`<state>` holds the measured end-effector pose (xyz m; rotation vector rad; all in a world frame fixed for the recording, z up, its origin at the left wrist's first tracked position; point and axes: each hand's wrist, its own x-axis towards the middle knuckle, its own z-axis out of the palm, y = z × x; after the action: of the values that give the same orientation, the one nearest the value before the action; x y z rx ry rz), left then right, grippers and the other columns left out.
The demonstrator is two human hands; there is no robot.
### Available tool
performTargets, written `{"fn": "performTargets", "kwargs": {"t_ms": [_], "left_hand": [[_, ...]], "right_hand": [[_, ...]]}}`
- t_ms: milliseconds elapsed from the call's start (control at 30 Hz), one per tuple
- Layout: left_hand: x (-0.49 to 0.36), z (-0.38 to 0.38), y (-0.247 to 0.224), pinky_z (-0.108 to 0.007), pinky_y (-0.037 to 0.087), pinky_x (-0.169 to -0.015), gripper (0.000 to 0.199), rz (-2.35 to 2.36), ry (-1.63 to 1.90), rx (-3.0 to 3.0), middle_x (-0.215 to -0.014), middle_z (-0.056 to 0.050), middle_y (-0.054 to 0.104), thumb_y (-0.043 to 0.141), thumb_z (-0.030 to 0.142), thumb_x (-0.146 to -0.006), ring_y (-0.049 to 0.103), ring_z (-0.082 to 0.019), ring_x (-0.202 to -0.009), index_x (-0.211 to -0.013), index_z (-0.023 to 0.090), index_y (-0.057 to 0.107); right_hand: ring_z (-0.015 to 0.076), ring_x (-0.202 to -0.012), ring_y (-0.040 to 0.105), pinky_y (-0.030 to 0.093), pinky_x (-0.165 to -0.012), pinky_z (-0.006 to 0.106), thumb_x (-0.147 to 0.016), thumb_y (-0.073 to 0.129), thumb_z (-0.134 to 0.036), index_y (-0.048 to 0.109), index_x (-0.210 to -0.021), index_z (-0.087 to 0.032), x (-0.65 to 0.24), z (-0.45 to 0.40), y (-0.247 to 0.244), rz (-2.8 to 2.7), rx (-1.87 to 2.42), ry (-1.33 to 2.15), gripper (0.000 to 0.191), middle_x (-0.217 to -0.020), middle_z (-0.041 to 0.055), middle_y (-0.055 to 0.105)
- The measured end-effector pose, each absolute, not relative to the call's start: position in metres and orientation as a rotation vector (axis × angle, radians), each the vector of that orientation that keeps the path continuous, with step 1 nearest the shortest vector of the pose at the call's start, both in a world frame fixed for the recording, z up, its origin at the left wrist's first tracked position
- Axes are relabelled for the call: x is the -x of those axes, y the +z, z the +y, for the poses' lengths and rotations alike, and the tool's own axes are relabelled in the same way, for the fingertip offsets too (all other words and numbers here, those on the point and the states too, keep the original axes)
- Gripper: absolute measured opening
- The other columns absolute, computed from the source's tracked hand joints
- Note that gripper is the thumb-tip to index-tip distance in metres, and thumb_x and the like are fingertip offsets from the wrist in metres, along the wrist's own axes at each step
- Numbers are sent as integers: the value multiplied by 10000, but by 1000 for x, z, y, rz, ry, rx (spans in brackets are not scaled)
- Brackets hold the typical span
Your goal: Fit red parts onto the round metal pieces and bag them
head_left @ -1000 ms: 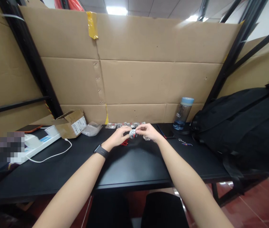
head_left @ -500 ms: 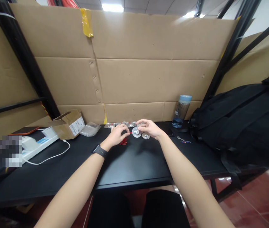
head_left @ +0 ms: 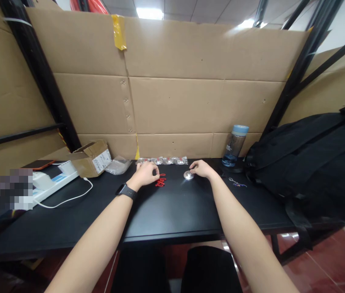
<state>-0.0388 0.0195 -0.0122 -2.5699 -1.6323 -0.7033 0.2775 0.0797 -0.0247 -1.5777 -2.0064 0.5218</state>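
My left hand point(head_left: 146, 174), with a dark watch on its wrist, hovers low over the table with thumb and fingertips pinched at a red cord point(head_left: 160, 181). The cord lies in loose loops beside those fingers. My right hand point(head_left: 201, 168) reaches in from the other side, fingers closed at the upper edge of a small silver cymbal-like disc point(head_left: 188, 175). This disc rests on the tabletop; whether a second one lies under it I cannot tell. Several clear packets point(head_left: 169, 160) with shiny and red contents lie in a row behind my hands.
On the left stand an open cardboard box point(head_left: 91, 160), a plastic bag point(head_left: 118, 165) and a white power strip point(head_left: 58, 182) with a cable. At right are a water bottle point(head_left: 235, 146), a small coloured trinket point(head_left: 237, 183) and a black backpack point(head_left: 309, 158). A cardboard wall point(head_left: 172, 101) closes the back.
My right hand has lowered the raised disc and moved right; one disc shows where two did. My left hand has drawn back left, and the cord no longer stretches towards the disc.
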Motion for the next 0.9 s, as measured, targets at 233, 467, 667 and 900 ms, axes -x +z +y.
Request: {"fn": "performTargets", "kwargs": {"t_ms": [233,467,667,900], "left_hand": [[38,22,-14,-440,387,-954,189,-1666,-654,2593,-1023,-44,740,622,403,-828,612,-300,-1075,-824,271,756],[37,22,-12,-408,399,-937,238,-1659,-672,2592,-1069,-44,743,572,421,-885,629,-282,-1076,-873,268,753],[37,23,-14,-416,396,-940,229,-1651,-687,2607,-1051,-40,744,572,411,-882,623,-288,-1081,-864,276,757],[38,24,-15,-426,402,-957,221,-1647,-725,2634,-1061,-53,744,582,395,-870,610,-298,-1098,-860,266,761]], "right_hand": [[310,-1376,442,352,-1080,503,-980,493,-477,617,-1341,-314,-248,86,-31,-2164,1566,244,415,-1482,80,542],[361,-1357,455,338,-1031,622,-1020,303,-516,405,-1513,-383,-248,96,-31,-2263,1778,193,521,-1498,77,529],[388,-1298,468,344,-991,615,-992,362,-574,442,-1494,-391,-258,97,-33,-2187,1902,83,540,-1389,145,574],[366,-1178,551,374,-981,567,-854,695,-397,779,-1045,-244,-263,97,-36,-1978,1869,-42,259,-1189,166,670]]}}
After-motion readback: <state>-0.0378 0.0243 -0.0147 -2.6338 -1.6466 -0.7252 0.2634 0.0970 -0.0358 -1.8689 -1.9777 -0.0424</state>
